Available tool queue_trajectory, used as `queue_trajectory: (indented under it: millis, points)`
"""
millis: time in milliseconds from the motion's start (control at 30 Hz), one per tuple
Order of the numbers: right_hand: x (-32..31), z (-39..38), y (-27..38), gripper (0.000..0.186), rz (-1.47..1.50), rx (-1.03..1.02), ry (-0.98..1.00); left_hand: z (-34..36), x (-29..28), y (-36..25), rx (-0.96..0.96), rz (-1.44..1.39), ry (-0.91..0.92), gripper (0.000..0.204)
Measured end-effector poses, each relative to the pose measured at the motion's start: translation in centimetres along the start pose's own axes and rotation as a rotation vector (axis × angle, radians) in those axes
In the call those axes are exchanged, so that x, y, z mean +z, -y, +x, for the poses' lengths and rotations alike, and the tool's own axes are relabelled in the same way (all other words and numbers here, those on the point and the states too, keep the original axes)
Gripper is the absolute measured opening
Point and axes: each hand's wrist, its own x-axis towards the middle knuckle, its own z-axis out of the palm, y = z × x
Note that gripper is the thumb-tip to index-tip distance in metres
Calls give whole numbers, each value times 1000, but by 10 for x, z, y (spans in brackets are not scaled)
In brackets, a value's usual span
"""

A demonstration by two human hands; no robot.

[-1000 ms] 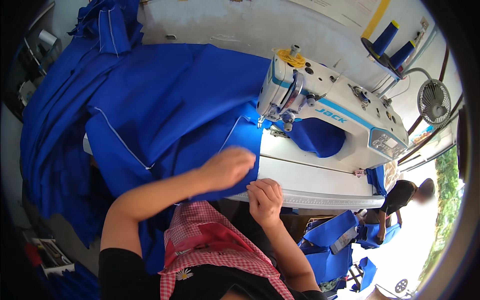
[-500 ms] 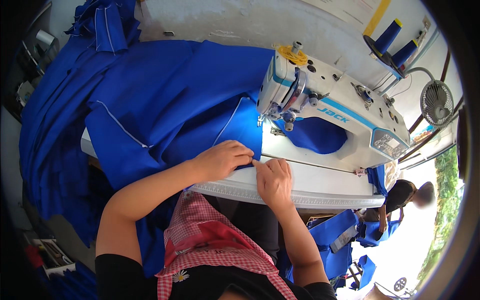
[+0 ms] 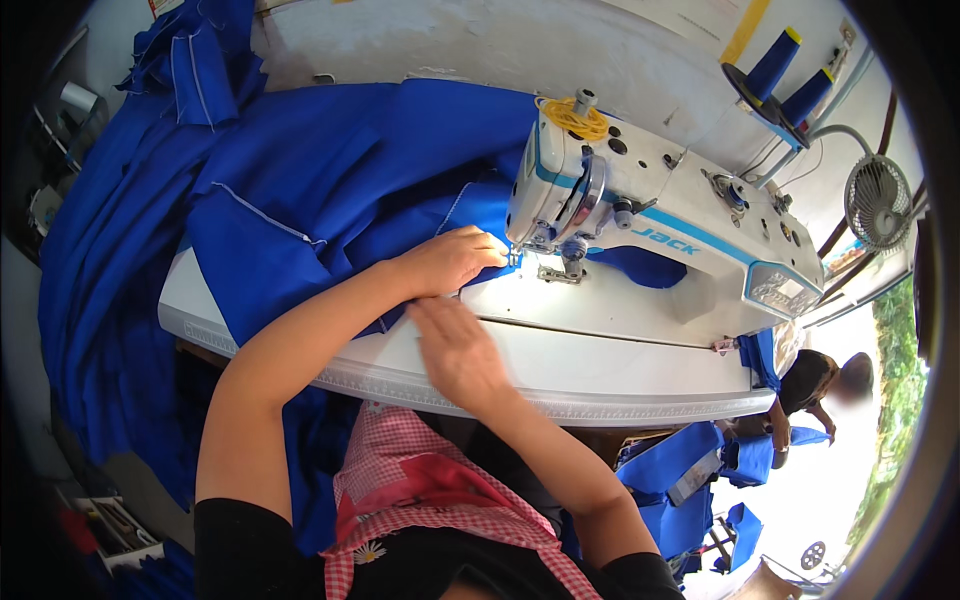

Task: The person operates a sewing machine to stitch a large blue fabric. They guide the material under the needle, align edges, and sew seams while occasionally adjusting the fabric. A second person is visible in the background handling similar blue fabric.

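Head view looks down on the left hand, fingers pressed together and flat on the bright blue woven fabric, its edge tucked right at the presser foot of the white industrial sewing machine. Right hand hovers blurred over the front of the white desk, fingers loosely extended, gripping nothing. Looks like seam feeding is in hand; next calls for both hands steadying the cloth edge straight at the needle.
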Motion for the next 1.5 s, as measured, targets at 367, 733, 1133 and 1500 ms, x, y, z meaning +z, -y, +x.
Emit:
queue_trajectory:
  millis: [367,733,1133,1500]
  points:
    - [61,32,50,38,256,14,137,4,-8,-1,-14,-4,39,23]
    - [49,10,64,36,219,151,18,3,-5,-17,-74,49,10,22]
    - [14,-24,58,29,220,94,151,-7,4,-40,-184,137,-77,31]
    - [-245,-132,-110,10,-283,529,-669,-13,49,-112,-543,277,-344,34]
